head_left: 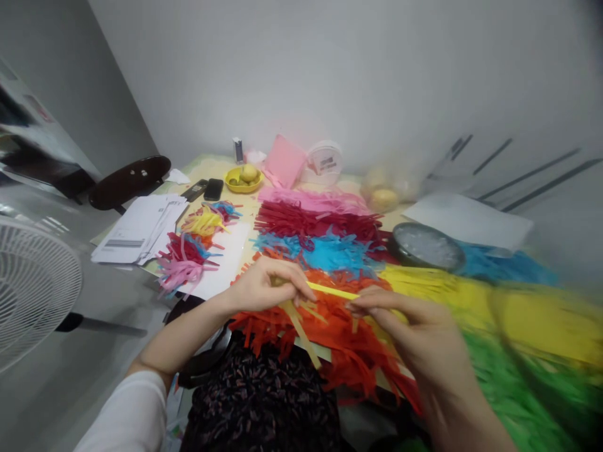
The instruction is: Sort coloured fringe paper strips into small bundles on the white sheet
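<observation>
A narrow yellow paper strip [332, 290] is stretched between my two hands above the fringed orange paper [348, 351]. My left hand [271, 285] pinches one end, and loose pale yellow strips hang down below its fingers. At the other end, my right hand [405, 320] pinches the strip between thumb and fingertips. Beyond the hands lie rows of fringed blue paper [339, 251], dark red paper [315, 221] and pink paper [315, 199]. Yellow fringed paper [424, 285] and green paper [499, 370] spread to the right, partly blurred.
Mixed paper tassels [188, 251] lie at the left, beside stacked printed sheets [141, 229]. Behind are a phone [213, 189], a yellow bowl [233, 184] with fruit, and a white tub [325, 163]. A dark round dish [426, 245] sits right; a fan [35, 295] stands left.
</observation>
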### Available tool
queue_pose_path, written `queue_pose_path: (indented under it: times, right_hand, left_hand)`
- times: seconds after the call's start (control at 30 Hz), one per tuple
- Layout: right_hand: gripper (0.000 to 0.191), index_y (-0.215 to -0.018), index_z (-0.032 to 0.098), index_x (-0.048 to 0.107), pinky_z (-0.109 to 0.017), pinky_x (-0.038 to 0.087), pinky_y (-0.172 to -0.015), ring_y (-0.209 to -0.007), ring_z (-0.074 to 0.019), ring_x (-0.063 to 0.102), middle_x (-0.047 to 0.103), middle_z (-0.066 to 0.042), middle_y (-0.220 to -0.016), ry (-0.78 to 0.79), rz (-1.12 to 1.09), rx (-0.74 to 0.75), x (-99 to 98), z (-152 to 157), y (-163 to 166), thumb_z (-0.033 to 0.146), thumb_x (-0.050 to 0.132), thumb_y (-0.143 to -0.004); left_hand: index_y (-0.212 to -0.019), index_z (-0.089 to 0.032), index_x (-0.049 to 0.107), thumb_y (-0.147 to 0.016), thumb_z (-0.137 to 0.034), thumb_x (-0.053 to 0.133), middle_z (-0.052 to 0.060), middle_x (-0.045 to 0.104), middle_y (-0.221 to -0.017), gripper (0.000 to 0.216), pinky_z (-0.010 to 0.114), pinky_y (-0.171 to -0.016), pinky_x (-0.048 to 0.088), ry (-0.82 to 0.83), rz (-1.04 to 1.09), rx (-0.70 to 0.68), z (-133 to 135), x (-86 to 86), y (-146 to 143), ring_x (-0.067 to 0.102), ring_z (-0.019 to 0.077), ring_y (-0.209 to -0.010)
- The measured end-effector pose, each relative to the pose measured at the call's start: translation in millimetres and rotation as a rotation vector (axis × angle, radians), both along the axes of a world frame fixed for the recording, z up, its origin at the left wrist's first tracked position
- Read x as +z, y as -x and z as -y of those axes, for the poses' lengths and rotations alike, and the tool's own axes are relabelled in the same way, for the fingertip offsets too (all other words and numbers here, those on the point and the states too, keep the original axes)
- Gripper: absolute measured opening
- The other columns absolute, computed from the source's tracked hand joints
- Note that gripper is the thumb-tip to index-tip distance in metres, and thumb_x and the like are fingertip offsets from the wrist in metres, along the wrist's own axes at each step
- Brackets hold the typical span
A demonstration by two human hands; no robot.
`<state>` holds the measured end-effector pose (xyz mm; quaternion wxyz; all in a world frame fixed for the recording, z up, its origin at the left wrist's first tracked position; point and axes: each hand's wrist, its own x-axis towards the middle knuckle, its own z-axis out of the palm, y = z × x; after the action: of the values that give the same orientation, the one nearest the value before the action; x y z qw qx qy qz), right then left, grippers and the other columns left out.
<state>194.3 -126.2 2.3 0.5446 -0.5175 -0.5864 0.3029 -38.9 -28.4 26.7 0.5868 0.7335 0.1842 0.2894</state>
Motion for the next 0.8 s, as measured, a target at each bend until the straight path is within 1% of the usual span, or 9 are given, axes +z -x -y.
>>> queue_pose_path:
  times: [0.07, 0.13, 0.23, 0.3, 0.4, 0.47, 0.63, 0.7, 0.8]
  right_hand:
    - [0.018, -0.072, 0.029, 0.079, -0.027, 0.057, -0.060, -0.066, -0.0182, 0.070, 0.075, -0.001, -0.069, -0.041, 0.053, -0.002, 3.9, 0, 0, 0.019, 0.065, -0.079]
    - [0.021, -0.074, 0.029, 0.078, -0.028, 0.057, -0.064, -0.069, -0.0186, 0.071, 0.075, -0.001, -0.072, -0.109, 0.169, 0.034, 11.6, 0, 1, 0.015, 0.063, -0.079]
    - [0.024, -0.079, 0.028, 0.077, -0.029, 0.058, -0.066, -0.070, -0.0185, 0.072, 0.075, 0.000, -0.073, -0.249, 0.335, 0.131, 25.5, 0, 6, 0.011, 0.060, -0.079]
    - [0.026, -0.082, 0.028, 0.076, -0.028, 0.058, -0.066, -0.070, -0.0176, 0.073, 0.075, 0.001, -0.071, -0.339, 0.402, 0.194, 31.6, 0, 10, 0.009, 0.058, -0.079]
    - [0.026, -0.086, 0.028, 0.075, -0.028, 0.059, -0.068, -0.073, -0.0176, 0.073, 0.076, 0.000, -0.074, -0.371, 0.487, 0.265, 32.6, 2, 10, 0.010, 0.058, -0.081]
    - [0.025, -0.090, 0.028, 0.077, -0.030, 0.060, -0.071, -0.078, -0.0191, 0.074, 0.077, -0.002, -0.081, -0.281, 0.525, 0.298, 29.9, 2, 3, 0.014, 0.057, -0.084]
    - [0.039, -0.120, 0.025, 0.072, -0.043, 0.056, -0.092, -0.111, -0.0283, 0.068, 0.072, -0.010, -0.121, 0.148, 0.407, 0.284, 21.1, -13, -14, 0.044, 0.061, -0.088]
    - [0.038, -0.105, 0.023, 0.077, -0.041, 0.058, -0.084, -0.100, -0.0277, 0.072, 0.077, -0.010, -0.107, 0.294, 0.259, 0.335, 14.4, -24, -11, 0.053, 0.061, -0.086]
    - [0.041, -0.079, 0.018, 0.074, -0.030, 0.055, -0.060, -0.065, -0.0194, 0.069, 0.075, -0.007, -0.073, 0.458, 0.008, 0.454, 0.2, -35, 7, 0.059, 0.067, -0.079]
  left_hand:
    - [-0.081, -0.014, 0.077, -0.077, -0.005, 0.052, 0.008, 0.075, -0.085, 0.027, 0.024, -0.072, 0.054, -0.159, -0.059, -0.091, -2, 6.3, 6, 0.069, 0.0149, -0.075]
    - [-0.081, -0.017, 0.076, -0.079, -0.006, 0.055, 0.010, 0.075, -0.106, 0.024, 0.032, -0.092, 0.052, -0.306, -0.126, -0.171, -4, 18.2, 12, 0.069, 0.0212, -0.101]
    - [-0.086, -0.020, 0.073, -0.085, -0.017, 0.063, 0.009, 0.069, -0.125, 0.011, 0.040, -0.112, 0.038, -0.441, -0.177, -0.140, -8, 34.8, 9, 0.055, 0.0263, -0.128]
    - [-0.094, -0.020, 0.073, -0.088, -0.027, 0.065, 0.008, 0.073, -0.117, 0.013, 0.035, -0.106, 0.042, -0.437, -0.230, -0.174, -8, 36.5, 1, 0.062, 0.0237, -0.119]
    - [-0.094, -0.018, 0.074, -0.090, -0.032, 0.064, 0.005, 0.077, -0.093, 0.017, 0.023, -0.081, 0.050, -0.402, -0.308, -0.280, -7, 23.7, -13, 0.070, 0.0159, -0.086]
    - [-0.088, -0.017, 0.074, -0.091, -0.030, 0.063, 0.004, 0.076, -0.084, 0.017, 0.023, -0.078, 0.050, -0.491, -0.339, -0.230, -6, 12.2, -16, 0.068, 0.0147, -0.079]
    - [-0.085, -0.021, 0.070, -0.094, -0.016, 0.052, 0.004, 0.075, -0.080, 0.021, 0.049, -0.112, 0.037, -0.958, -0.371, 0.089, -7, -4.6, -11, 0.067, 0.0182, -0.095]
    - [-0.090, -0.023, 0.071, -0.094, -0.015, 0.051, 0.005, 0.077, -0.089, 0.022, 0.054, -0.114, 0.034, -1.042, -0.294, 0.088, -9, -9.1, -10, 0.068, 0.0186, -0.102]
    - [-0.094, -0.024, 0.072, -0.091, -0.017, 0.057, 0.007, 0.077, -0.103, 0.016, 0.055, -0.112, 0.039, -1.045, -0.186, 0.022, -14, -18.1, -9, 0.068, 0.0220, -0.112]
